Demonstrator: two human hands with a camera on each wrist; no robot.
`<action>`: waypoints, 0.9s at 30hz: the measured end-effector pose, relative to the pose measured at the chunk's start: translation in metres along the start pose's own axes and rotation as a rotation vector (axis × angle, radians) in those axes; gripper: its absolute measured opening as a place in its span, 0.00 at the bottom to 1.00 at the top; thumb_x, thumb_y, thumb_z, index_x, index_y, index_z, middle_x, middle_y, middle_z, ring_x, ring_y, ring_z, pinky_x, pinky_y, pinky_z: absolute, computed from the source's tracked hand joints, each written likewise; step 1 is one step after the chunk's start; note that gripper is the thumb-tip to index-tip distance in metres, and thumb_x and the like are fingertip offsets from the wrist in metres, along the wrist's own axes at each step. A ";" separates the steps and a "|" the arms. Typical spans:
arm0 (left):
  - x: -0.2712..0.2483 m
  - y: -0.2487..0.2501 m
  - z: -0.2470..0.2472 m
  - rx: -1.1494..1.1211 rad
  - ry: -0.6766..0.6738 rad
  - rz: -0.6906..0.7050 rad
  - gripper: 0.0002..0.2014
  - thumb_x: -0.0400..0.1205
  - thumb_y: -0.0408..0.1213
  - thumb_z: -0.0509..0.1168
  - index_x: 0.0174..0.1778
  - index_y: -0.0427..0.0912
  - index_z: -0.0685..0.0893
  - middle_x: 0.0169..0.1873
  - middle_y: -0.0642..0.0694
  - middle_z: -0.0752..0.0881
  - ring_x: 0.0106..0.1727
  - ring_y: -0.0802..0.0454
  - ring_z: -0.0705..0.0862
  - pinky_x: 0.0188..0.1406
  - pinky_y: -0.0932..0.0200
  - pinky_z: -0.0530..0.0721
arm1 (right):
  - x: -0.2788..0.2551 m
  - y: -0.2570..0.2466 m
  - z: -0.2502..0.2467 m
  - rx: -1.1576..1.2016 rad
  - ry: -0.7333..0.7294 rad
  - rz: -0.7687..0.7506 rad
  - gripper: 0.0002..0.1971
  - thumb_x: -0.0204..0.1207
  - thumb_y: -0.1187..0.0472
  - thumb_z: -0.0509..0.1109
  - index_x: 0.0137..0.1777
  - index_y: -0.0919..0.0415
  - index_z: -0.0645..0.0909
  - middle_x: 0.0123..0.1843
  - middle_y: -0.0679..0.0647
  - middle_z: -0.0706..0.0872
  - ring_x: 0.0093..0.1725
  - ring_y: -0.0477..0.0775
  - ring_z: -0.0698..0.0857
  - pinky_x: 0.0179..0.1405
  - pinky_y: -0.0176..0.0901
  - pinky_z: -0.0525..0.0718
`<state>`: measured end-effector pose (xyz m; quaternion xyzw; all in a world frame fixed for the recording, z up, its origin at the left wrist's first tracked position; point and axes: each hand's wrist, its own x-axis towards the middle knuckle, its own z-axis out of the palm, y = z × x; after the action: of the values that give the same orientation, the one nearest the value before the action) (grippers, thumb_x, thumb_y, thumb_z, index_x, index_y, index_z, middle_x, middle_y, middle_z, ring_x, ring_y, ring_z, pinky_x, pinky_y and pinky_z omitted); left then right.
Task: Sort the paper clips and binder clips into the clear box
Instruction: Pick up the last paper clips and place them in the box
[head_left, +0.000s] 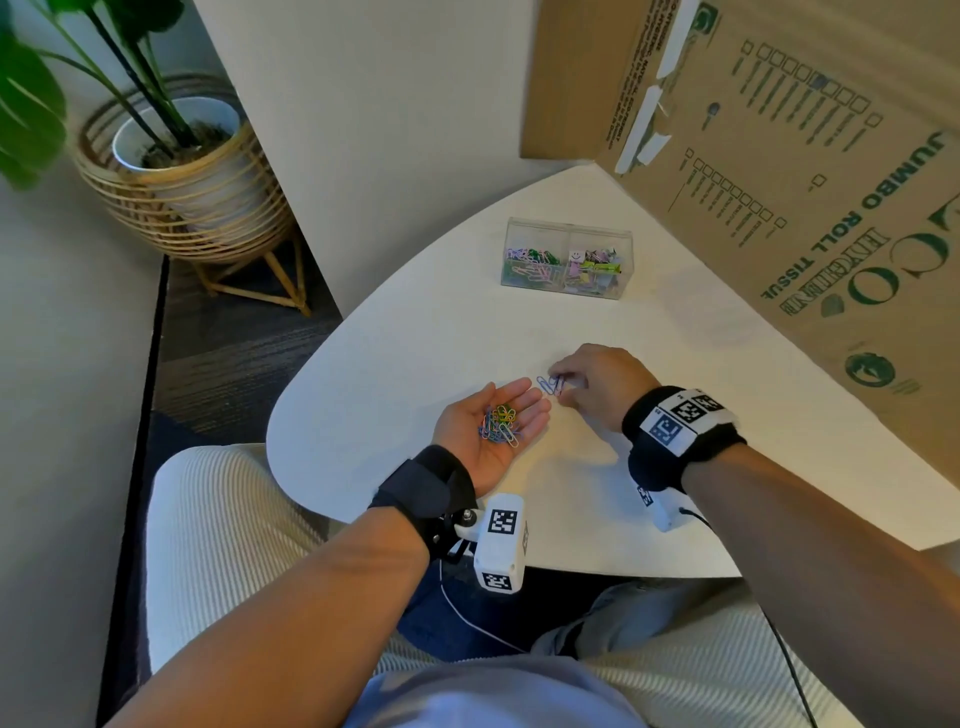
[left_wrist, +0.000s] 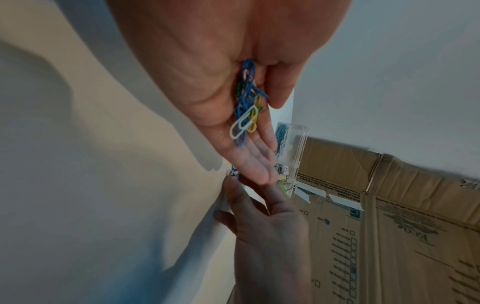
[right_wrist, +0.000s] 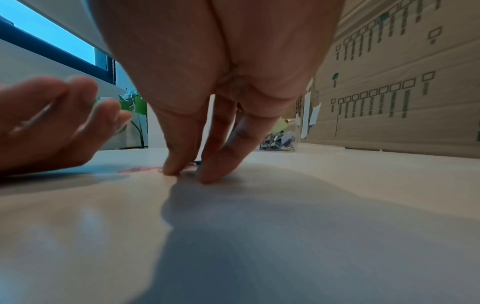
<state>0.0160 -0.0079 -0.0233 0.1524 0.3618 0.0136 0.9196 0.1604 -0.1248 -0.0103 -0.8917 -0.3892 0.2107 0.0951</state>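
My left hand (head_left: 511, 415) lies palm up on the white table (head_left: 395, 364), fingers relaxed, with a small heap of coloured paper clips (head_left: 500, 426) in the palm; the left wrist view shows the heap (left_wrist: 246, 111) too. Just right of its fingertips, my right hand (head_left: 563, 382) bends down and pinches a few blue paper clips (head_left: 548, 385) lying on the table. The right wrist view shows its thumb and fingertips (right_wrist: 207, 179) pressed to the surface. The clear box (head_left: 569, 258) stands farther back, paper clips in its left half, binder clips in its right.
A large cardboard box (head_left: 779, 182) walls off the right and back of the table. A potted plant in a woven basket (head_left: 182, 171) stands on the floor at the left. The table's rounded edge (head_left: 291, 467) runs close to my lap.
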 end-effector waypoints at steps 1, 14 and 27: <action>-0.001 0.001 -0.001 0.003 0.004 -0.001 0.22 0.88 0.39 0.52 0.48 0.26 0.87 0.43 0.32 0.90 0.41 0.38 0.91 0.42 0.45 0.89 | 0.000 0.000 0.001 0.044 0.030 0.016 0.20 0.77 0.56 0.73 0.69 0.53 0.80 0.57 0.51 0.79 0.62 0.53 0.80 0.54 0.35 0.68; -0.001 0.008 -0.003 -0.033 -0.002 0.002 0.20 0.88 0.39 0.51 0.54 0.26 0.83 0.44 0.32 0.89 0.41 0.37 0.91 0.41 0.45 0.90 | 0.005 -0.026 -0.002 -0.076 0.005 -0.025 0.08 0.81 0.58 0.68 0.50 0.59 0.88 0.52 0.55 0.89 0.53 0.57 0.85 0.48 0.41 0.77; -0.002 0.007 -0.003 -0.011 -0.007 -0.009 0.20 0.88 0.39 0.51 0.55 0.27 0.82 0.45 0.32 0.89 0.49 0.37 0.88 0.52 0.44 0.86 | 0.012 -0.037 -0.006 0.042 0.029 0.126 0.14 0.73 0.73 0.67 0.51 0.57 0.88 0.53 0.53 0.88 0.53 0.57 0.86 0.52 0.41 0.83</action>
<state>0.0134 -0.0004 -0.0222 0.1459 0.3593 0.0110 0.9217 0.1462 -0.0913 0.0039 -0.9153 -0.3262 0.2113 0.1060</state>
